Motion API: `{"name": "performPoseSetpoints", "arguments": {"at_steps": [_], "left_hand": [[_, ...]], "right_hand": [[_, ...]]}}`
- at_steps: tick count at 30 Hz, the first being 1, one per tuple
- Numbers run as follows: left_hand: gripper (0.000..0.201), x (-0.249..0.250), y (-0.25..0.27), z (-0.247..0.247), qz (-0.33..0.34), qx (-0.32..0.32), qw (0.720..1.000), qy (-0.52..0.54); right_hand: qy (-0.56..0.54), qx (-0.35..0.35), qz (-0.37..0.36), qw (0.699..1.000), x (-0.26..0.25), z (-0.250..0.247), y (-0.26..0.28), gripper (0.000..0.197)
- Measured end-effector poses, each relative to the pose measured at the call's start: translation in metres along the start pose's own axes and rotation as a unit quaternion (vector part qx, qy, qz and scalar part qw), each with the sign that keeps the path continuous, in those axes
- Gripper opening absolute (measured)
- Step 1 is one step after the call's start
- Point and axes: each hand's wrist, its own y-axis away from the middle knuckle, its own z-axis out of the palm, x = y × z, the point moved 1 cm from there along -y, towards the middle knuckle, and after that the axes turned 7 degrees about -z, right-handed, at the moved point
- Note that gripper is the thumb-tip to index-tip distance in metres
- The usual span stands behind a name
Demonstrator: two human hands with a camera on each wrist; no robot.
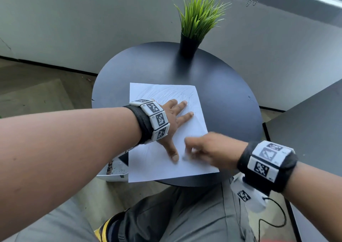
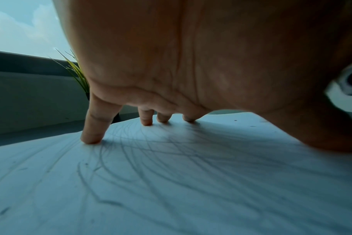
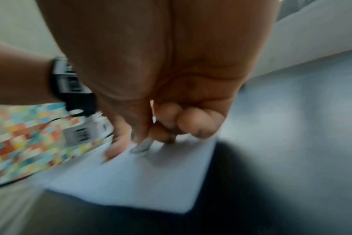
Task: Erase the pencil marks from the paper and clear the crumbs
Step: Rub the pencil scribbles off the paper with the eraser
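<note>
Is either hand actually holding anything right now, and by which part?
The right hand pinches a small pale eraser by its upper end; the lower end meets the paper. The left hand holds nothing, pressing flat on the paper.

Person — bare forearms; black wristbands (image 1: 143, 124) carrying white blocks printed with black square codes; grey trousers (image 1: 185, 214); thin black cable (image 1: 273, 221) trailing from right wrist unit

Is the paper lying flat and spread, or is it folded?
Spread flat. The paper lies unfolded on the table, the left hand pressing it with straight fingers.
</note>
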Motion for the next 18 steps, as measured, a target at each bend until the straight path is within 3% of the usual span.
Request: {"name": "performPoseSetpoints", "arguments": {"at_steps": [2, 3, 7, 11, 12, 16, 18], "left_hand": [[0.150, 0.000, 0.001, 0.000, 0.003, 0.000, 1.000, 0.003], [0.149, 0.000, 0.002, 0.000, 0.003, -0.001, 1.000, 0.004], [0.149, 0.001, 0.004, -0.002, 0.000, -0.005, 1.000, 0.000], [0.149, 0.000, 0.004, -0.001, 0.000, -0.004, 1.000, 0.010], [0.148, 0.000, 0.005, 0.000, 0.001, -0.006, 1.000, 0.012], [0.147, 0.001, 0.009, -0.002, -0.001, -0.005, 1.000, 0.020], [0.147, 0.001, 0.009, -0.001, -0.002, -0.002, 1.000, 0.024]], "right_hand": [[-0.019, 0.112, 0.056, 0.992, 0.014, -0.006, 0.000, 0.015], [-0.010, 0.123, 0.053, 0.991, 0.014, -0.005, 0.003, 0.019], [0.012, -0.033, -0.051, 0.998, -0.018, 0.018, 0.012, 0.010], [-0.016, 0.102, 0.052, 0.993, 0.005, -0.004, 0.007, 0.015], [-0.017, 0.093, 0.048, 0.994, 0.005, -0.004, 0.008, 0.016], [0.002, -0.056, -0.020, 0.998, -0.014, 0.009, 0.017, 0.017], [0.000, -0.006, 0.020, 1.000, -0.007, 0.003, 0.013, 0.018]]}}
